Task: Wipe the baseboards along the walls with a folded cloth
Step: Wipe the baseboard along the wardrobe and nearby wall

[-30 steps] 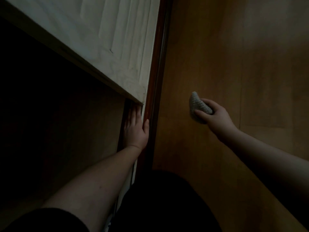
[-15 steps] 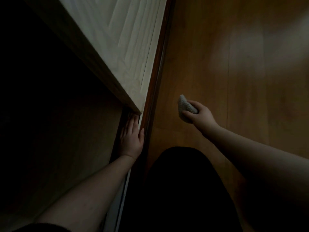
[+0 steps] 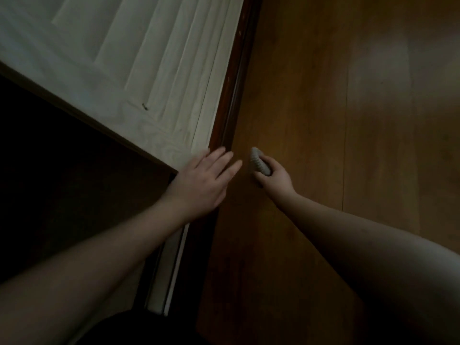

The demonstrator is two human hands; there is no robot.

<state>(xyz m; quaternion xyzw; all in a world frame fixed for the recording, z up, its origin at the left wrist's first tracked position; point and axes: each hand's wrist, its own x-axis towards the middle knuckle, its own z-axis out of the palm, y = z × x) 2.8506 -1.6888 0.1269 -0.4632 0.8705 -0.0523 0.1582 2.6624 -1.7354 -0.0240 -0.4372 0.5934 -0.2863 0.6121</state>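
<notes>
- Right hand (image 3: 272,176) clenched around a small grey ribbed folded cloth (image 3: 258,161), bunched, poking out above the fingers
- Left hand (image 3: 202,181) released, fingers spread flat, just left of it, over the dark brown wooden baseboard (image 3: 232,90)

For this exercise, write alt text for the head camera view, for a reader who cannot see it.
In dim light, the right hand grips a folded pale cloth just above a wooden floor, close to a dark baseboard strip. The left hand, fingers spread, reaches over the bottom corner of a white panelled door.
</notes>
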